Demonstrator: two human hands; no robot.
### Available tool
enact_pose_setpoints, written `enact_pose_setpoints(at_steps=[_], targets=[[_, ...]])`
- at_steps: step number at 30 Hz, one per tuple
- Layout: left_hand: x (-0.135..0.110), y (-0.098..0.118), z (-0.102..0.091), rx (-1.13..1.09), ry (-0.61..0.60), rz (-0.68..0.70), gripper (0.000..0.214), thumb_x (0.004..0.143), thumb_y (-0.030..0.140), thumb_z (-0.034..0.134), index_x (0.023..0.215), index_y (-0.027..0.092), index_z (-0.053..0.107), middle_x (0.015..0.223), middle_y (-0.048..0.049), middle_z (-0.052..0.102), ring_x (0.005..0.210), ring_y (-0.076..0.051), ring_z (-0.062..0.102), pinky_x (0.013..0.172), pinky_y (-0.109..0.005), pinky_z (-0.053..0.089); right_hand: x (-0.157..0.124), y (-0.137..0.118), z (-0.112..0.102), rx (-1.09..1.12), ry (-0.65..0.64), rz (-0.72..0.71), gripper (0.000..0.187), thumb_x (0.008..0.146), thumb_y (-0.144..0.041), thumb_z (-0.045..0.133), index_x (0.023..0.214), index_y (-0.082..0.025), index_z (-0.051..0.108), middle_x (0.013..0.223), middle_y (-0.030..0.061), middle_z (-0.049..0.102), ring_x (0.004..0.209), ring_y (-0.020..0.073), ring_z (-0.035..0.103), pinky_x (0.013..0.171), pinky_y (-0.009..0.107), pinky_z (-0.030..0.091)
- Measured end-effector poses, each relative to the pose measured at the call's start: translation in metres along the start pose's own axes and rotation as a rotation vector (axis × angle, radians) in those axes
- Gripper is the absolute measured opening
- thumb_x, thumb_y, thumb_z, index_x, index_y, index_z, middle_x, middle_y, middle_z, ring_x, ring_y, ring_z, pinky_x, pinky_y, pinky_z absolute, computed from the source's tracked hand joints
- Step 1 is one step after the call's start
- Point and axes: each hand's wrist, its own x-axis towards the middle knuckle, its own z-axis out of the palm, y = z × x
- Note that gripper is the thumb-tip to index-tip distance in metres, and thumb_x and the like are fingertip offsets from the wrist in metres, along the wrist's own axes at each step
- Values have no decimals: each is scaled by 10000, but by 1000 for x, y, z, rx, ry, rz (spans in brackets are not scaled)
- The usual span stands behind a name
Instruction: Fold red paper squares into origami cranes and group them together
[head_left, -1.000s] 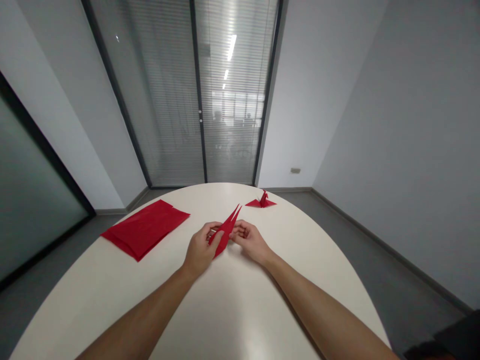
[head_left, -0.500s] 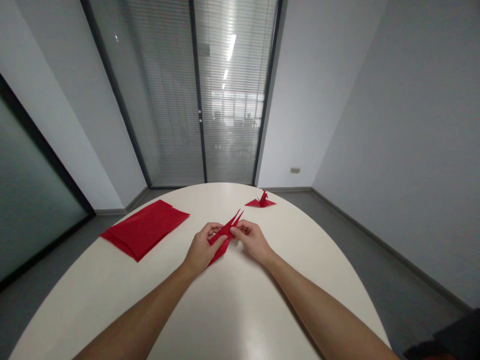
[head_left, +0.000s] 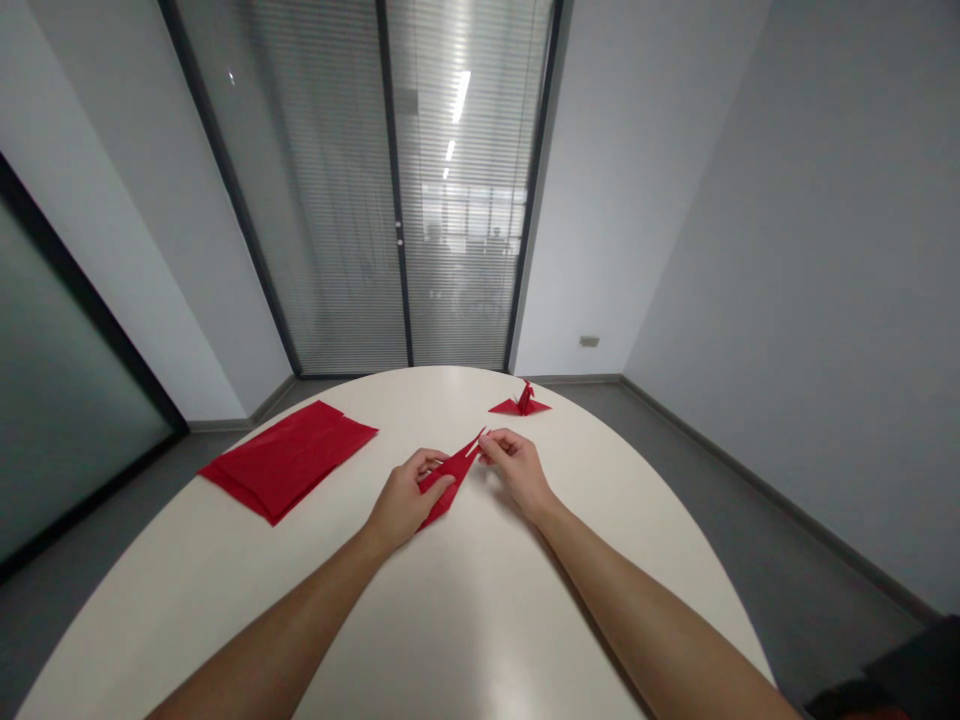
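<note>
A long, narrow folded piece of red paper (head_left: pixel 452 474) lies low over the white round table (head_left: pixel 480 620), its two thin points aimed up and to the right. My left hand (head_left: pixel 401 505) pinches its lower half between thumb and fingers. My right hand (head_left: pixel 517 468) is closed in a pinch on the far tip of the same piece. Both forearms reach in from the bottom of the view.
A stack of flat red paper sheets (head_left: pixel 289 468) lies on the table's left side. A finished red paper crane (head_left: pixel 520 404) stands near the far edge. Glass doors with blinds (head_left: pixel 390 190) and grey walls lie beyond the table.
My right hand has slid from the middle of the folded paper out to its far tip. The paper has tilted lower, toward the table. My left hand kept its hold.
</note>
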Motion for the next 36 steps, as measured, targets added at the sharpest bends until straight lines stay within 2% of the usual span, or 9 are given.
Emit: enact_pose_setpoints(at_steps=[5,8,11,16,23,30,36], targets=[[-1,4,-3,108,55,18,173,886,312,619,1025,212,642,975,-44,753,909,-205,712,832,-321,540,1,0,-2,0,-15,-16,335,774,-514,772,817,-191,692,725,14,672,662,154,605,686,299,486],[-3,7,-6,268,113,36,134,905,325,596,987,232,648,933,-22,753,838,-200,709,790,-313,532,3,3,-3,8,6,3,367,737,-511,801,879,-190,694,766,25,688,676,163,621,689,310,509],[-5,10,-8,421,173,61,109,904,302,583,969,245,650,914,-2,742,770,-187,691,739,-299,513,3,5,-4,33,4,16,402,715,-481,824,958,-195,681,774,16,683,688,163,638,703,318,534],[-5,11,-10,530,250,142,97,885,229,566,952,243,635,873,3,708,757,-181,665,710,-282,492,0,2,-2,73,-31,10,424,694,-424,845,1013,-222,651,786,-8,669,698,157,650,731,333,559],[-4,12,-12,564,243,234,104,879,159,542,914,232,607,891,-20,677,855,-199,631,743,-291,483,-1,3,-1,22,-50,1,317,725,-407,821,905,-193,674,740,1,671,676,153,652,704,310,539],[-3,15,-12,538,217,340,124,874,134,533,873,230,612,913,-34,685,915,-215,620,845,-345,490,-1,1,0,-4,-55,6,323,722,-437,813,886,-187,692,758,27,707,698,179,678,705,324,541],[-3,14,-14,530,223,366,132,880,127,544,835,228,617,946,-40,700,932,-223,634,845,-361,502,1,6,-6,-93,-66,23,249,737,-368,762,885,-169,740,745,44,725,674,182,667,665,309,505]])
